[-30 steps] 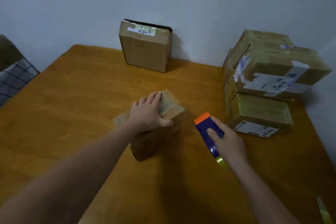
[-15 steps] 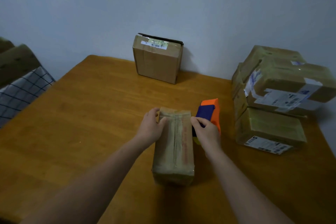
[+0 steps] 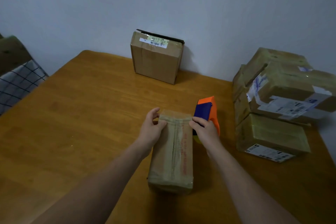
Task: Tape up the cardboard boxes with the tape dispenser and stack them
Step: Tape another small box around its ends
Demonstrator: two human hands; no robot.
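A long narrow cardboard box [image 3: 172, 151], taped along its top seam, lies lengthwise on the wooden table [image 3: 81, 114] in front of me. My left hand [image 3: 151, 129] grips its far left corner, thumb on top. My right hand [image 3: 206, 130] holds the blue and orange tape dispenser [image 3: 209, 107] against the box's far right corner, with the thumb touching the box top. The dispenser's tape roll is mostly hidden behind my hand.
A stack of taped boxes [image 3: 283, 85] stands at the table's right edge, with a flatter box [image 3: 272, 132] at its foot. One upright box [image 3: 156, 60] leans near the wall at the back. A chair with checked cloth [image 3: 16, 82] is at the left.
The narrow box has been turned from a diagonal lie to lengthwise. My right hand brought the dispenser from the table to the box's far right corner; my left shifted to the far left corner.
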